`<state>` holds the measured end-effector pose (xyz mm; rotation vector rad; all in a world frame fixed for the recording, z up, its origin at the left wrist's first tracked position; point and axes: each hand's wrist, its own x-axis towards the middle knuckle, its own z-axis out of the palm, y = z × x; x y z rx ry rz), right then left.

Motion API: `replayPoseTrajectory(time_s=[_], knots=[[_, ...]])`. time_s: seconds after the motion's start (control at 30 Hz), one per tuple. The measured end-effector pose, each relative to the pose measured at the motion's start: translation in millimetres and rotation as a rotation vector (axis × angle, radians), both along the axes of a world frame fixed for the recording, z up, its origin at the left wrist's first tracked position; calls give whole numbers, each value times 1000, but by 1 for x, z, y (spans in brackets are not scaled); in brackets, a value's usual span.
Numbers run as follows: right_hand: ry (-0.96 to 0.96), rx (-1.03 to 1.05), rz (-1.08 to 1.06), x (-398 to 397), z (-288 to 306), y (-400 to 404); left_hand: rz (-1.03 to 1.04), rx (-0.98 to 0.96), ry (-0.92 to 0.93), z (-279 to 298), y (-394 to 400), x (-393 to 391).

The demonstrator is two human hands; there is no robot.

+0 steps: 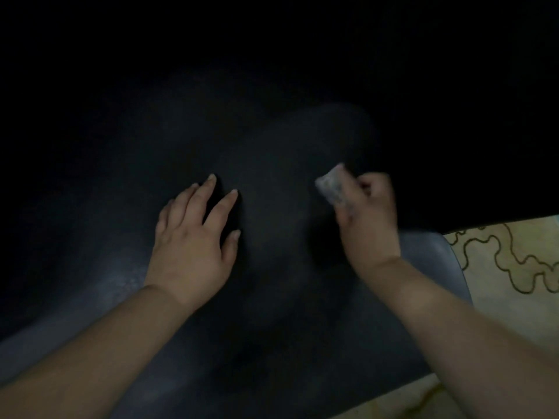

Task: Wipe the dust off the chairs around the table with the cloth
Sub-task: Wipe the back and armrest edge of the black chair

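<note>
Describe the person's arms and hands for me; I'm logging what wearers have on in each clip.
Both forearms are bare, with no sleeve reaching into view. The left hand and right hand wear no gloves, and no ring, watch or bracelet shows. The left fingernails look short and unpainted. The picture is dim and slightly blurred, so small details may be missed.

Your left hand lies flat, fingers spread (palm down); your right hand is curled tight, blurred.
</note>
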<state>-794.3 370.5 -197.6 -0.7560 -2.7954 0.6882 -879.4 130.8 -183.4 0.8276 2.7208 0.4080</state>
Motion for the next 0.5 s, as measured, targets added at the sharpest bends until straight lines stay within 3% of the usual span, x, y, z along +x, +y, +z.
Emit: replayPoseTrajectory(time_s=[0.07,0.13,0.37,0.43,0.5], knots=[[-12,50,-194,-20,0,27,10,-7,2,1,-4,-6],[-26,88,-245,-35,-7,28,31,-18,2,0,-9,-15],[24,64,277,-20,6,-70,83,-16,12,1,-20,-28],[-33,134,302,-27,13,-44,93,-15,17,0,-26,-30],[-48,143,181,-40,13,-20,108,-21,17,0,-33,-32]])
